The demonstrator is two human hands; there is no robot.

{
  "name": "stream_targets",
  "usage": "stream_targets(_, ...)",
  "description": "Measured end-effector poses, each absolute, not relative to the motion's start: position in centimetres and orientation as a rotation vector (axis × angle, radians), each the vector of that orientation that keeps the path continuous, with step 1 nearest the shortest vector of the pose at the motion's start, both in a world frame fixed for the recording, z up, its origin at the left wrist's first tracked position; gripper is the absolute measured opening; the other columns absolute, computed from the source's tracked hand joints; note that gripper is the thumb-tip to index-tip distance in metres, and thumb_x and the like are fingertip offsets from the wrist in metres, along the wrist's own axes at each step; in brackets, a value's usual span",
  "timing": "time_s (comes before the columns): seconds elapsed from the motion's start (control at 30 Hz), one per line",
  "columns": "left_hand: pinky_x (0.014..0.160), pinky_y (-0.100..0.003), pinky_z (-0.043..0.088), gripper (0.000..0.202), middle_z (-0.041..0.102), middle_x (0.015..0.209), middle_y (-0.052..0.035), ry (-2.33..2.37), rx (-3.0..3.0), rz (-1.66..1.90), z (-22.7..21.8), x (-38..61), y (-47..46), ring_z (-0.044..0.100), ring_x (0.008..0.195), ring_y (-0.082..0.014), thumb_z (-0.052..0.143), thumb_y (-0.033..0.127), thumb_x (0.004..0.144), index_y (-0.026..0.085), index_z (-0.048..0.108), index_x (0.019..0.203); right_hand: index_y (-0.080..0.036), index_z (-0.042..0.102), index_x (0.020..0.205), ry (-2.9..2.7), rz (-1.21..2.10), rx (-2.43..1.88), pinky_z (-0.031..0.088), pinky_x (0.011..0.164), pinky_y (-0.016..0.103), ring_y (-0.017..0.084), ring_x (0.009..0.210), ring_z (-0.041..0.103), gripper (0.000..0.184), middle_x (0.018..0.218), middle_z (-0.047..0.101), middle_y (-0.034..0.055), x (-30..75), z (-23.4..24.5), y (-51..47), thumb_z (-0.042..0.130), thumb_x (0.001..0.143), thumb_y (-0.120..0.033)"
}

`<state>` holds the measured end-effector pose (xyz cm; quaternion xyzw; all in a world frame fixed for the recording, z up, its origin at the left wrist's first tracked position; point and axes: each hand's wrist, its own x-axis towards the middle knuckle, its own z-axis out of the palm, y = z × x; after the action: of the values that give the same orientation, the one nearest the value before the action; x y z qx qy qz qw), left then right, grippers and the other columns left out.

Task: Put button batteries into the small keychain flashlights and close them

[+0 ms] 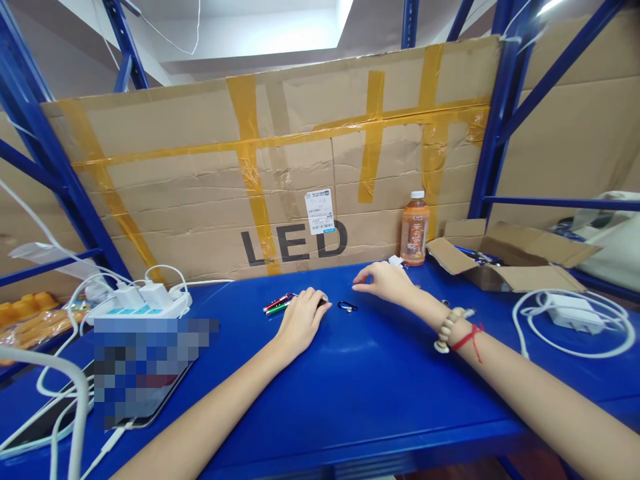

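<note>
My left hand rests palm down on the blue table, its fingers curled over a small dark object at the fingertips. Red and green pen-like sticks lie just left of that hand. A small black clip lies on the table between both hands. My right hand hovers a little behind the clip, fingers bent and pinched together toward the left; whether it holds anything is too small to tell. Its wrist carries a bead bracelet and a red string.
An orange drink bottle stands by the cardboard wall. An open cardboard box sits at right, with a white charger and cable in front. A power strip with plugs and a tablet lie at left.
</note>
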<state>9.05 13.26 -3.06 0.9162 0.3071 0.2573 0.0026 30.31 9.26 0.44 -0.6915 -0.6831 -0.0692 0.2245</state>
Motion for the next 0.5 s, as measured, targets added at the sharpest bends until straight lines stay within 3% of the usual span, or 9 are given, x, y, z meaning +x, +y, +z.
stream_targets(0.27,0.077,-0.031,0.04,0.021,0.055,0.091,-0.0026,0.98,2.883,0.789,-3.1,9.1,13.2,0.053,0.086,-0.0182,0.034,0.032,0.091,0.02,0.05,0.086,-0.029,0.07,0.087,-1.438,-0.379,-2.245,0.044,0.067,0.028,0.022,0.088,0.061,0.022,0.091,0.069,0.0015,33.7,2.4,8.0,0.054,0.074,-0.021)
stream_targets(0.5,0.079,-0.032,0.04,0.021,0.055,0.091,-0.0032,0.991,2.895,0.771,-3.1,9.1,13.3,0.052,0.088,-0.019,0.034,0.032,0.091,0.019,0.05,0.087,-0.02,0.071,0.072,-1.267,-0.184,-2.563,0.045,0.062,0.029,0.024,0.078,0.064,0.013,0.083,0.067,0.0092,36.8,2.0,8.3,0.067,0.061,-0.015)
